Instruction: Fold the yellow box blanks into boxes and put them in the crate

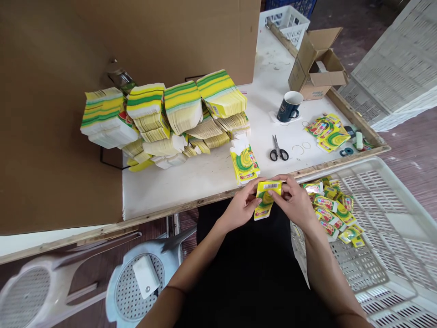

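A white tabletop (194, 182) with a wooden rim runs across in front of me. Nearest, at its edge, I hold one yellow carton (265, 196) between my left hand (241, 205) and my right hand (298, 202), fingers closed in on its sides, my right thumb on the printed face. I can't tell whether it is fully folded.

Just to the right, the white crate (392, 223) has a heap of small formed boxes (327, 214) in it; I'd count those as done. On the table's near side, just beyond my fingers, lies a short pile of flat cartons (245, 164). Farther left stand the big stacks (182, 107), so by my judgement far more is left than finished. Scissors (279, 150) lie right of the short pile, with a mug (288, 108) farther off and an open cardboard box (317, 68) at the far right.
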`<state>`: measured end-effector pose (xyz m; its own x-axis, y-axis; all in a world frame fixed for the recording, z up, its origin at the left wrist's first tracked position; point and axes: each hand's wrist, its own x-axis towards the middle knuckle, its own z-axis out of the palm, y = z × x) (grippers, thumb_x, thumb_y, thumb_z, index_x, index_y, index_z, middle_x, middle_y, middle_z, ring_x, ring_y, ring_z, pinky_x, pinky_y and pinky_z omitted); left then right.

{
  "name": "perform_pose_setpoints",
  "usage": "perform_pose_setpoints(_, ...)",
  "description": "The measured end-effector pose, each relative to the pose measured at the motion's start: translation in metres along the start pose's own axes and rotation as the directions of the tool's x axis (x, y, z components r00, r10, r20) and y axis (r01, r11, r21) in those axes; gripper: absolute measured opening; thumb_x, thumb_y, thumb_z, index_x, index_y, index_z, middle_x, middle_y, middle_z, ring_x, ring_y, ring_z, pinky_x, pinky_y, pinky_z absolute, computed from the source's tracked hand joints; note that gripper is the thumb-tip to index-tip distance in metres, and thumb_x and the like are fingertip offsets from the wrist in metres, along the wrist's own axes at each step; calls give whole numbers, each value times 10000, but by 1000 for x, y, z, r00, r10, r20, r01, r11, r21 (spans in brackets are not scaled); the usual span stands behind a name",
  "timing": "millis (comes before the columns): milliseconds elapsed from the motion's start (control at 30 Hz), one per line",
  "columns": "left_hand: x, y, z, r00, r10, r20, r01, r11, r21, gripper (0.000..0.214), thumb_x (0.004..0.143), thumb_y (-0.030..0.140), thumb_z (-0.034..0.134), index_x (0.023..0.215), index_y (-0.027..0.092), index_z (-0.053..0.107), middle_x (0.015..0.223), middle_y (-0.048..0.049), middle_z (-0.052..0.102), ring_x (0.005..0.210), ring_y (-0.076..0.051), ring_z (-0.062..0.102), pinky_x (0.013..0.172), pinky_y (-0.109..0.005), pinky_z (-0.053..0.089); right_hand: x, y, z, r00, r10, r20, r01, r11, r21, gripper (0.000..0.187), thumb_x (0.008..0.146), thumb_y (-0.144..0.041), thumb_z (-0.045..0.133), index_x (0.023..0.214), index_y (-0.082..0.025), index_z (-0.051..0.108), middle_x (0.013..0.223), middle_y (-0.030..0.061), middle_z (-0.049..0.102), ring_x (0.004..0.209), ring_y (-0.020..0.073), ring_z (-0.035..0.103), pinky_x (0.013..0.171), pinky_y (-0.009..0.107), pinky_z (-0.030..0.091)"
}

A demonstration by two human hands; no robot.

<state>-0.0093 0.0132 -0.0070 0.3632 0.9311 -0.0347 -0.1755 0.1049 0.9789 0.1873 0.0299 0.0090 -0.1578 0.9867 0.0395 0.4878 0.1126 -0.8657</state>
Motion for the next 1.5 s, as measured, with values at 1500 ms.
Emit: perform_pose_setpoints(1500,20,-22,-31,878,474,-72,-169,446,879,279,950,263,684,1216,198,739,1349,-123,729,1334,-291,654,1166,-528,528,0,8,16,951,169,-260,-89,952,293,385,924,-559,671,959,-192,782,837,72,780,776,212,698,719,330,525)
